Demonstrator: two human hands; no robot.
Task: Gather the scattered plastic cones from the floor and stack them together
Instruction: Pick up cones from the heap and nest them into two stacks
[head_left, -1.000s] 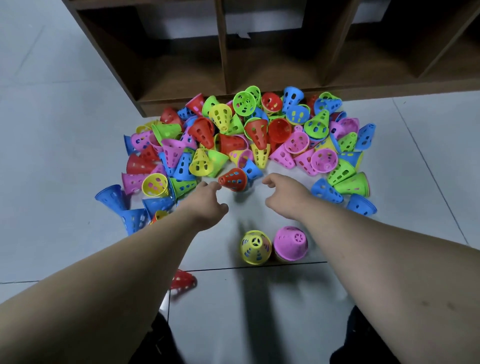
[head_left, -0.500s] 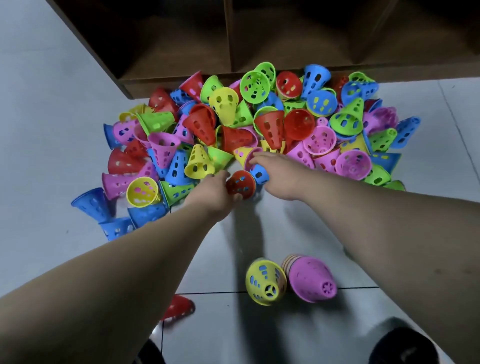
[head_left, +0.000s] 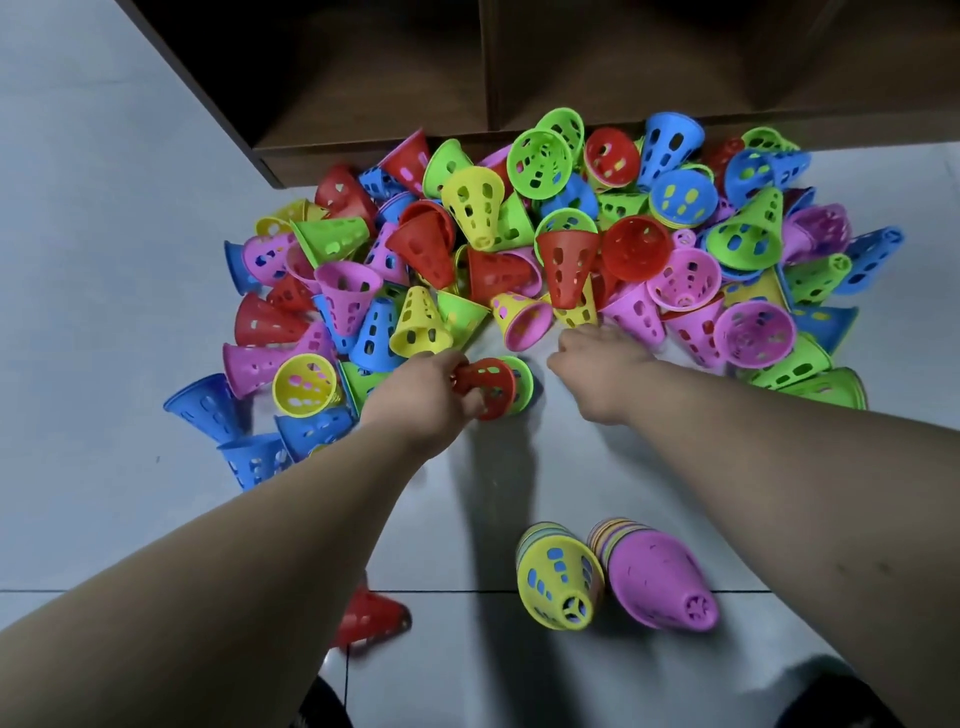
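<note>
Left hand (head_left: 421, 400) curled round red cone (head_left: 485, 387), green cone (head_left: 524, 379) pressed behind it, at near edge of scattered pile (head_left: 519, 249). Right hand (head_left: 602, 371) stretched to pile edge beside yellow cone (head_left: 574, 312); grasp not discernible. Yellow-topped stack (head_left: 561, 582) and pink-topped stack (head_left: 654, 582) laid side by side on floor (head_left: 104, 467).

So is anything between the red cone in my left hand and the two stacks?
Nothing visible: only bare floor lies between the red cone and the yellow-topped stack and pink-topped stack.
</note>
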